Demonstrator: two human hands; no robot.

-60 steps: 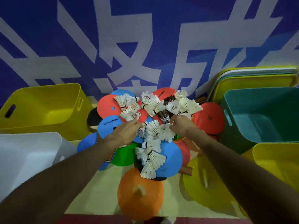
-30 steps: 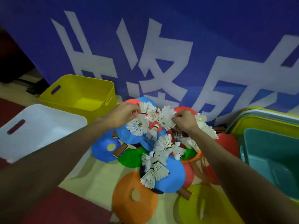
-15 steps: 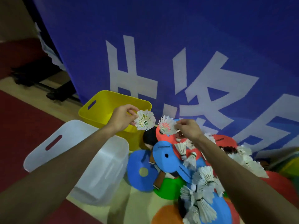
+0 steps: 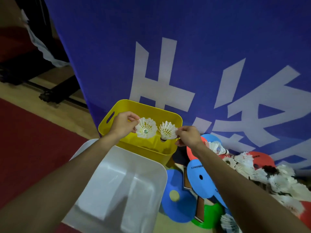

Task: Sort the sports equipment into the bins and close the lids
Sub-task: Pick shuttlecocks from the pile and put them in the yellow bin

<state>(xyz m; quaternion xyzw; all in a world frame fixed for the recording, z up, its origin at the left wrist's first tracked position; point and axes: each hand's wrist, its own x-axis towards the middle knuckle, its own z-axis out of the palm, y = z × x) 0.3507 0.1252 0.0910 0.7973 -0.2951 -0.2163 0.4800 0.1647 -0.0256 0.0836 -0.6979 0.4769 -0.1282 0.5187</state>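
Note:
My left hand (image 4: 122,124) pinches a white shuttlecock (image 4: 146,129) by its feathers, held over the open yellow bin (image 4: 143,106). My right hand (image 4: 187,136) pinches a second white shuttlecock (image 4: 167,131) beside it, cork end down, also over that bin. A white bin (image 4: 122,185) stands nearer to me, under my left forearm. To the right lies the heap of several shuttlecocks (image 4: 262,175), a blue paddle (image 4: 202,180) and flat coloured discs (image 4: 178,204).
A blue banner (image 4: 185,56) with large white characters rises right behind the yellow bin. Red carpet (image 4: 33,148) covers the floor at left, with a dark stand base (image 4: 55,95) beyond it. A green disc (image 4: 212,216) lies under the paddles.
Both hands lifted a shuttlecock each out of the heap and carried them left to above the yellow bin. The view swung left with them, so the teal bin and lids left the frame.

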